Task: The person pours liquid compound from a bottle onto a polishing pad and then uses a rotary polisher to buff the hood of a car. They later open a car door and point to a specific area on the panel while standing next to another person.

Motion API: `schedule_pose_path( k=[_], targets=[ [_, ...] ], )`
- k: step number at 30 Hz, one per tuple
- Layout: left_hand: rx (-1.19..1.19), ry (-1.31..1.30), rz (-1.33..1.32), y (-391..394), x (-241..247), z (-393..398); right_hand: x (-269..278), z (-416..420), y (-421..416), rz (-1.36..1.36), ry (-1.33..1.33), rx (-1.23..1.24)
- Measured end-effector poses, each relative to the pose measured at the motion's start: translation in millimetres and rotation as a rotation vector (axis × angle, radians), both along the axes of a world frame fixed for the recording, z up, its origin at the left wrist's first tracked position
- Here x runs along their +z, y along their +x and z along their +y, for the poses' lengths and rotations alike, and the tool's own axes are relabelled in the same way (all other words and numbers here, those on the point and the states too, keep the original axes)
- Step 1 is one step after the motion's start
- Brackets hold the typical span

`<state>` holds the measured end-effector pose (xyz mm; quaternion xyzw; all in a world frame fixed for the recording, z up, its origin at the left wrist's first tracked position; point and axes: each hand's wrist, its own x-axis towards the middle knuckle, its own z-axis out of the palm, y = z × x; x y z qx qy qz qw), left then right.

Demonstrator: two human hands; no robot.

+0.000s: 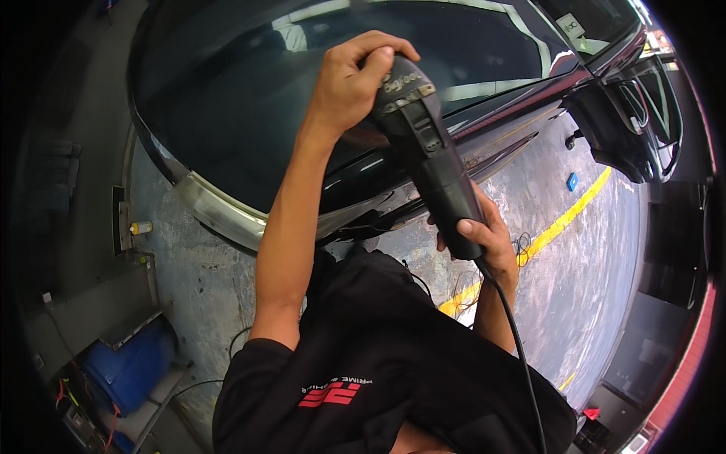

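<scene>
A black Bigfoot electric car polisher [428, 142] is held slanting over the edge of a dark car's glossy hood [227, 130]. My left hand [363, 79] grips the top of its head, with the thumb beside the printed lettering. My right hand [490, 235] is wrapped around the rear end of the body, where the power cord [513, 323] comes out and runs down past my shirt. The polisher's pad is hidden under the head, so I cannot tell whether it touches the paint.
The car's headlight [221, 210] lies left of my left forearm; its side mirror [646, 113] juts out at upper right. Loose cable [523, 249] and a small blue object [573, 181] lie on the worn floor. A yellow bottle [142, 228] and a blue drum [130, 363] are at left.
</scene>
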<state>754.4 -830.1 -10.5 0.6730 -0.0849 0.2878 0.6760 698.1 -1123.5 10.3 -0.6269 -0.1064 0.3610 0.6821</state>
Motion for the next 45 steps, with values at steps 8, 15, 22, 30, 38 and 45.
schedule_pose_path(
  k=[8, 15, 22, 30, 38, 45],
  targets=[
    [0.055, 0.044, 0.090, -38.7, -9.0, 20.3, -2.0, 21.9, -15.1, 0.014, -0.009, 0.064],
    [0.097, -0.002, 0.068, -105.2, -19.0, 49.8, -12.0, 42.4, -37.1, -0.010, -0.069, 0.181],
    [0.082, 0.030, 0.091, -148.3, -30.4, 79.5, -13.3, 59.0, -56.9, 0.013, -0.162, 0.289],
    [0.152, -0.010, 0.069, -174.0, -42.9, 93.3, -15.5, 75.3, -66.6, -0.059, -0.238, 0.349],
    [0.169, -0.037, 0.040, -176.4, -43.2, 101.4, -5.7, 89.0, -71.7, -0.007, -0.215, 0.322],
    [0.095, -0.023, 0.157, -133.1, -34.5, 100.7, 3.8, 88.0, -61.4, 0.068, -0.103, 0.216]
  ],
)
